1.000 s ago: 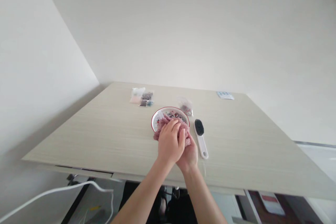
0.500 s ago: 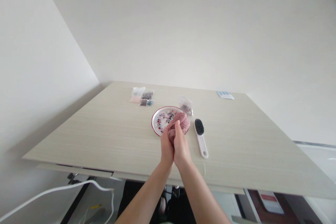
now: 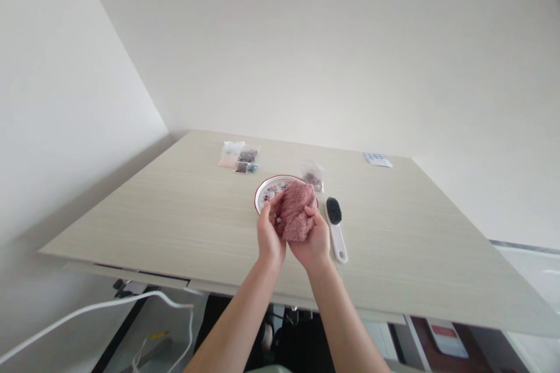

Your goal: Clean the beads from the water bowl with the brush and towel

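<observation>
Both hands cup a dusty-pink textured cloth (image 3: pixel 298 213) over the near edge of a plate. My left hand (image 3: pixel 270 239) curls under its left side, thumb up. A few small beads (image 3: pixel 277 219) show between the left thumb and the cloth; whether they lie on cloth or palm I cannot tell. My right hand (image 3: pixel 318 240) grips the right side, its thumb pressed on top. Behind the cloth, the white plate (image 3: pixel 259 193) with a red rim holds many small coloured beads, partly hidden by the hands and cloth.
A brush (image 3: pixel 336 227) with black bristles and a white handle lies right of the plate. Behind it sits a clear bag (image 3: pixel 313 177) of beads. Several small bags (image 3: pixel 238 156) lie back left, and a blue-and-white packet (image 3: pixel 377 159) back right. A white cable (image 3: pixel 109 303) hangs at lower left.
My hands, pressed together around the bundled cloth before, have spread apart. The cloth is opened wider, and beads now show at its left side.
</observation>
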The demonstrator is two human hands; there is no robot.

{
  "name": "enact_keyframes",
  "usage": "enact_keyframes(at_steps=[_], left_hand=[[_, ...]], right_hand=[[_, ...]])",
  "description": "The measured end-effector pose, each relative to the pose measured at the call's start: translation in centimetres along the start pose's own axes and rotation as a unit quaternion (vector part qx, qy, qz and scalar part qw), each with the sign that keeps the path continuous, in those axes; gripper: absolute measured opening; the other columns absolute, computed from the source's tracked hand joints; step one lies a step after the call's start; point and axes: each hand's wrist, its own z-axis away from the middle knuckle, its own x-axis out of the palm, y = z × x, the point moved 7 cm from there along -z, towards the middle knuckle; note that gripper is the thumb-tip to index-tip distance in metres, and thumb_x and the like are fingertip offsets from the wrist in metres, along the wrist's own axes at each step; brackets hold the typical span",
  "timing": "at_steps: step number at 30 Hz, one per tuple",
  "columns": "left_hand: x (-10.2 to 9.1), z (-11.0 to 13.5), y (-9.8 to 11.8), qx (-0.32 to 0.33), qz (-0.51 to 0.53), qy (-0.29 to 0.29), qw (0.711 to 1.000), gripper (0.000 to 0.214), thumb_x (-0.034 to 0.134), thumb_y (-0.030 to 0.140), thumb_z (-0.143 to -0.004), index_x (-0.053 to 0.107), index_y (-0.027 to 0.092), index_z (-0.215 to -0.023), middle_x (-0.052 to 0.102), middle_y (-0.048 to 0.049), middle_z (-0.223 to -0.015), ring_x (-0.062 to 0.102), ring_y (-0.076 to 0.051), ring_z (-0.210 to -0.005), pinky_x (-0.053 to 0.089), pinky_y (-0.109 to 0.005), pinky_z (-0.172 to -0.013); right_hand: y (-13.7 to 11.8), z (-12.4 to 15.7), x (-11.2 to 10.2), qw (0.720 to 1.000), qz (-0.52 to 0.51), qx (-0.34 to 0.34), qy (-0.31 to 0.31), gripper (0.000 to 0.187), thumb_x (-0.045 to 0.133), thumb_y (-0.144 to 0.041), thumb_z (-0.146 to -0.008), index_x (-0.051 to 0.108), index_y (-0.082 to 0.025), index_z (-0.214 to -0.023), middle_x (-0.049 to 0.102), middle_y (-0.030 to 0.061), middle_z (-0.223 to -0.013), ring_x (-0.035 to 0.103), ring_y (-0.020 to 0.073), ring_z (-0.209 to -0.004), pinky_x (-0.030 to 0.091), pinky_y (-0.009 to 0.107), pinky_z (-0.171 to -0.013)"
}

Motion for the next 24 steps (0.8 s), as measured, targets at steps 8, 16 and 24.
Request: enact_keyframes(at_steps=[8,16,24], left_hand=[[-1.5,-0.9,0.2,-0.019,0.031,0.108,0.994,0.024,0.045,0.021,-0.076,0.067,0.012,-0.071,0.069,-0.0053,-0.077,0.063,-0.012,-0.072,0.043,-0.018,-0.06],[-3.6,-2.1,0.0,-0.067,0.106,0.156,0.98,0.029,0.042,0.013,-0.078,0.057,0.013,-0.053,0.066,-0.0047,-0.064,0.063,-0.01,-0.066,0.048,-0.019,-0.064],[-4.0,-2.1,-0.6,-0.142,0.2,0.175,0.954,0.022,0.041,0.005,-0.078,0.055,0.011,-0.061,0.063,-0.0045,-0.061,0.064,-0.01,-0.066,0.05,-0.013,-0.055]], right_hand=[[0.4,0.1,-0.4,0.998,-0.014,0.037,-0.056,0.036,0.039,-0.026,-0.07,0.061,-0.019,-0.098,0.065,0.0019,-0.105,0.055,0.0173,-0.107,0.04,0.037,-0.095],[0.9,0.2,-1.4,0.999,0.015,0.029,-0.034,0.038,0.04,-0.031,-0.068,0.061,-0.02,-0.098,0.063,0.0031,-0.111,0.051,0.0188,-0.112,0.038,0.04,-0.096],[0.0,0.6,-0.9,0.999,0.016,0.001,-0.036,0.028,0.041,-0.029,-0.069,0.064,-0.023,-0.084,0.068,0.0018,-0.096,0.055,0.0167,-0.106,0.036,0.038,-0.097]])
